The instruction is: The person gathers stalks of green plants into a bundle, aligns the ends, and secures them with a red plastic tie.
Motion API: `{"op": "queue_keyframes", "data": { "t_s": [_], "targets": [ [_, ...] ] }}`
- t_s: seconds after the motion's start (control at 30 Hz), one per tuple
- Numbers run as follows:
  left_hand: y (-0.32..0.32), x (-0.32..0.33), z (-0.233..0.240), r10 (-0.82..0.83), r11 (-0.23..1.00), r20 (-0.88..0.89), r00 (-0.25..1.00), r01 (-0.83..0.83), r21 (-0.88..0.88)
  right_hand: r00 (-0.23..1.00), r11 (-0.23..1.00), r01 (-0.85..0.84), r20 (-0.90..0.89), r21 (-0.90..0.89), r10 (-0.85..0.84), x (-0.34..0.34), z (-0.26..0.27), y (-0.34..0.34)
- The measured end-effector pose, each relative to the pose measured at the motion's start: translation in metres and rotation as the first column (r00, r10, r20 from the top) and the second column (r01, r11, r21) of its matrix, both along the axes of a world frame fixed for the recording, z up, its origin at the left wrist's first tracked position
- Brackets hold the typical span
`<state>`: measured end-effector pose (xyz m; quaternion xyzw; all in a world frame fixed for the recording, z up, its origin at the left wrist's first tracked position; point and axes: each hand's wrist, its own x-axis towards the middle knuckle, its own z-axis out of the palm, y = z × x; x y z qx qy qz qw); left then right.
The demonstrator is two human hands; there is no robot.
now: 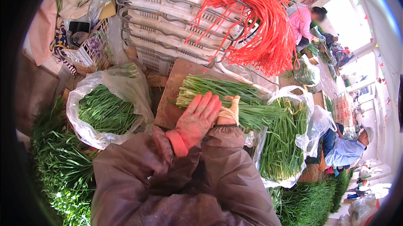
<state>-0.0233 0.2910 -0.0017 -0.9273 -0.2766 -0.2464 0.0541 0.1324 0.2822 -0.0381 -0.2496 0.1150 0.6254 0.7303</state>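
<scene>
A bundle of long green stalks, like garlic chives (217, 89), lies across a brown board (170, 108), its pale ends to the left. My left hand (198, 115), in a reddish glove, is held flat with its fingers extended at the bundle's near side, nothing in it. Beside it my right hand (228, 112), in a cream glove, is at the bundle with one digit raised; its other fingers are partly hidden, so its hold cannot be told. A plastic bag of stalks (283, 144) stands on the right, another bag of greens (107, 109) on the left.
Stacked white crates (167, 21) with metal handles rise beyond the board. Red plastic strips (264, 33) hang from them. A small basket (85, 52) stands at the upper left. Loose greens (63, 163) pile at the left. Other people sit at the right, apart from my hands.
</scene>
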Motion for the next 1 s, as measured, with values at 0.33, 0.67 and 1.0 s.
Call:
{"op": "queue_keyframes", "data": {
  "t_s": [0.33, 0.67, 1.0],
  "targets": [
    [0.094, 0.053, -0.095, 0.082, 0.997, -0.149, 0.985, -0.082, 0.007, -0.257, 0.875, -0.125, 0.867, -0.468, 0.427, -0.013, -0.034, -0.058],
    [0.107, 0.016, -0.062, -0.124, 0.981, -0.086, 0.989, 0.110, -0.159, -0.872, 0.850, 0.079, 0.376, -0.521, 0.312, 0.014, -0.028, 0.036],
    [0.116, -0.015, -0.110, 0.296, 0.702, 0.628, 0.720, 0.281, -0.654, -0.940, 0.812, 0.125, 0.194, -0.570, 0.281, 0.001, -0.013, 0.035]
  ]
}}
